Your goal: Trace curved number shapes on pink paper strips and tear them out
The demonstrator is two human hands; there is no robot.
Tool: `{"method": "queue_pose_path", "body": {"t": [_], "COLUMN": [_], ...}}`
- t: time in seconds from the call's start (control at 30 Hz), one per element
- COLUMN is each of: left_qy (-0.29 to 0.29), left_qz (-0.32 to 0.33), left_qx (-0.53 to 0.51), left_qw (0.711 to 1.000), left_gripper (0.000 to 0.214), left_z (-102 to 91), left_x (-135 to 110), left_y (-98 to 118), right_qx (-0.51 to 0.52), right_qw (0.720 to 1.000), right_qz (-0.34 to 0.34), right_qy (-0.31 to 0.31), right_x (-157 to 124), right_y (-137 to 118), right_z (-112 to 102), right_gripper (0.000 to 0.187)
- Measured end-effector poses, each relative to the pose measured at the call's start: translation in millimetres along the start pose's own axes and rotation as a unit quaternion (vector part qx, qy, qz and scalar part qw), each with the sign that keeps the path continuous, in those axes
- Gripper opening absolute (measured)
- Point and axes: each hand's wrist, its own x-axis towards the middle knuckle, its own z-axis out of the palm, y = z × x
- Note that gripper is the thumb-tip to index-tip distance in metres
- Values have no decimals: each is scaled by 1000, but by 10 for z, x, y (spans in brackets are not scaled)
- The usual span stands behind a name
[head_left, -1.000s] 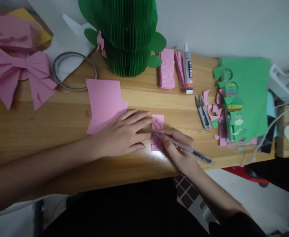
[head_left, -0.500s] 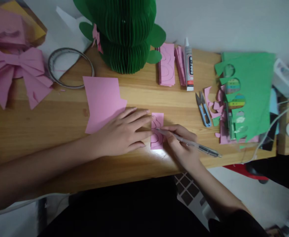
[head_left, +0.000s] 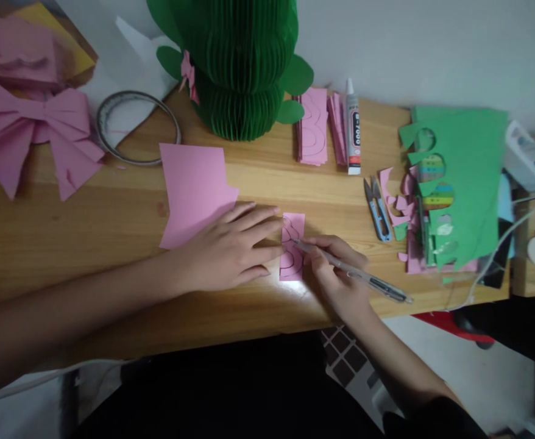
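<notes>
The right hand (head_left: 336, 274) is closed around a pen (head_left: 354, 273) in a writing grip, with the tip resting on a small pink slip (head_left: 292, 247). The slip lies flat on the desk (head_left: 89, 244), near the front edge and between the two hands. The left hand (head_left: 231, 247) is spread flat with its fingers straight and holds nothing. Its fingertips press the left edge of the slip, and its palm rests on the corner of a larger pink sheet (head_left: 193, 189).

Curved pen lines already show on the upper and lower parts of the slip, and the tip sits about mid-way down. The outline looks mostly drawn, with a short stretch in the middle left to close.

A stack of pink slips (head_left: 313, 125) with similar curves lies at the back of the desk beside a glue tube (head_left: 353, 128), so a good number seem already marked. The larger pink sheet has a piece missing at one corner, but most of it is uncut. None of the marked slips appear to be cut along their lines. Small scissors (head_left: 377, 210) lie untouched to the right, well apart from both hands and near some pink scraps.
</notes>
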Motion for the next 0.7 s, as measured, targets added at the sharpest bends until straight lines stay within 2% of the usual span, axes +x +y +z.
{"method": "queue_pose_path", "body": {"t": [0.23, 0.7], "left_qy": [1, 0], "left_qz": [0, 0], "left_qx": [0, -5], "left_qw": [1000, 1000], "left_gripper": [19, 21], "left_z": [-7, -10], "left_x": [9, 9], "left_y": [2, 10], "right_qx": [-25, -43], "right_qw": [999, 999], "right_qz": [-14, -32], "right_qy": [-16, -6], "right_x": [-23, -25], "right_y": [-16, 29], "right_z": [-17, -13], "right_gripper": [16, 17]}}
